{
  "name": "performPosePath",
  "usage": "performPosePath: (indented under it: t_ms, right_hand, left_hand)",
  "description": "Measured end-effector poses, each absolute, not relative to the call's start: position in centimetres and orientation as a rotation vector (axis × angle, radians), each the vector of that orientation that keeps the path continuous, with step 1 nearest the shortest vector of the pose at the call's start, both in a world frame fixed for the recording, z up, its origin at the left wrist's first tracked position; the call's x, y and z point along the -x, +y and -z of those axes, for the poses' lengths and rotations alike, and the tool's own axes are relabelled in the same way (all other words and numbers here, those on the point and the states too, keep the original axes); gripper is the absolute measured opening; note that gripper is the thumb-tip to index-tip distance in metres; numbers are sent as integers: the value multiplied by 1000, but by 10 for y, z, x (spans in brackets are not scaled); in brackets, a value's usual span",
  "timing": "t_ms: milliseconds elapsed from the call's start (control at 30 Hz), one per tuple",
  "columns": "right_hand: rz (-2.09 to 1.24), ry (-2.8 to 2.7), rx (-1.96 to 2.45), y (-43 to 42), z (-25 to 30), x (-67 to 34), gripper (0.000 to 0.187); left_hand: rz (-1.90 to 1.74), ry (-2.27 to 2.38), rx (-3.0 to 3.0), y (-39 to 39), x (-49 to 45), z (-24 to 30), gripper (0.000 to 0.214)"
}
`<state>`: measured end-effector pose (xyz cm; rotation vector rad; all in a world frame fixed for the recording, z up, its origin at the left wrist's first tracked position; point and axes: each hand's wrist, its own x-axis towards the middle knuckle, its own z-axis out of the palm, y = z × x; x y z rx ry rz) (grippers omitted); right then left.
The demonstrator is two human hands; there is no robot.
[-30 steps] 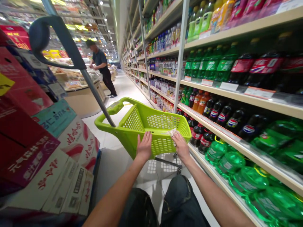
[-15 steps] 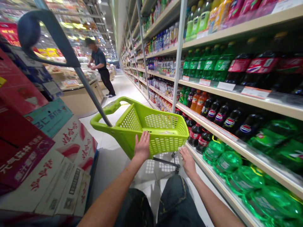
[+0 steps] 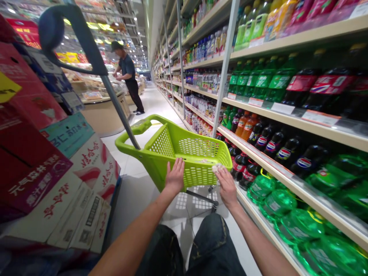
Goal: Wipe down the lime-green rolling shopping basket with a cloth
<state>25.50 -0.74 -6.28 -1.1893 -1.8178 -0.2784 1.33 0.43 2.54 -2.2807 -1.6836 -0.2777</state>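
Observation:
A lime-green plastic shopping cart with slotted walls stands in front of my knees, its grey handle rising to the upper left. My left hand lies flat against the near side wall just below the rim, fingers stretched out and holding nothing. At the right end of the same side, my right hand presses a crumpled whitish cloth to the cart's upper corner with bent fingers. Part of the cloth is hidden under the fingers. Something small and pale lies inside the basket, too indistinct to name.
Shelves of drink bottles line the right side, with large green bottles at the bottom close to my right arm. Stacked drink cartons stand on the left. A person in dark clothes stands at a display counter farther off.
My right hand has moved up and slightly left with the cloth, onto the cart's upper corner. My left hand stays on the side wall. The view has shifted slightly.

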Motion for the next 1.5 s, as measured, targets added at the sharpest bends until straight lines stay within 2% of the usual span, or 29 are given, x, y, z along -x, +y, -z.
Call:
performPosePath:
  t_ms: [67,267,467,667,867,1100,1300,1500]
  right_hand:
    - [292,-1821,1167,-5,58,-252,55]
    - [315,-2069,1036,-16,99,-240,48]
    - [328,-1875,963,10,54,-212,56]
    - [339,-2108,938,-6,99,-201,54]
    - [287,-1917,960,11,37,-176,50]
    - [153,-2146,1074,-1,81,-157,47]
    - [171,-1978,1008,18,27,-139,44]
    - [36,-2241,1113,6,66,-130,38]
  left_hand:
    - [260,-1672,2287,3,-12,-27,56]
    - [310,-1676,2149,6,19,-38,54]
    - [250,-1648,2117,4,38,-36,54]
    - [261,-1608,2186,-10,43,-39,52]
    - [351,-1698,2088,-6,59,-50,54]
    - [401,-1717,2122,1,66,-51,57]
    - [392,-1688,2124,0,65,-49,59]
    - [386,-1662,2150,-4,72,-51,62]
